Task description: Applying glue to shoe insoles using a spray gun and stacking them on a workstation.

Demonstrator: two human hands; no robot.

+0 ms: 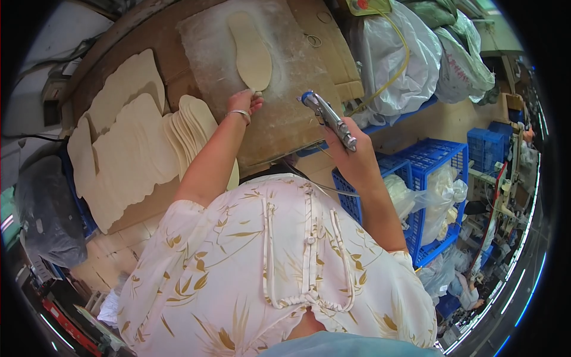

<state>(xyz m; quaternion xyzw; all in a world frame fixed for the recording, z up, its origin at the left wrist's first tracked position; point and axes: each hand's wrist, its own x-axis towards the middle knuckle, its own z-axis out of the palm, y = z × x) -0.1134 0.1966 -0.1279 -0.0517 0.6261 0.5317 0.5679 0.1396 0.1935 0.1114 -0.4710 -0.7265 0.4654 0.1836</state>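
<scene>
A cream shoe insole [250, 53] lies flat on a pale sheet [199, 38] that is speckled white around it. My left hand [242, 102] is at the insole's near, rounded end, with its fingers pinched together at the edge; the exact contact is partly hidden. In my right hand [357, 156] is a silver spray gun [331, 121] with a blue ring at its front, held over the table's right side. The gun's nozzle end is apart from the insole. Left of my left forearm, a fanned row of insoles [191, 122] lies beside larger wavy-edged cream stacks [128, 152].
Brown cardboard [279, 128] covers the table. A yellow hose [407, 50] hangs at the right before stuffed plastic bags [395, 56]. Blue crates [437, 156] holding bagged goods stand on the right. A dark plastic-wrapped bundle [50, 211] is at the left.
</scene>
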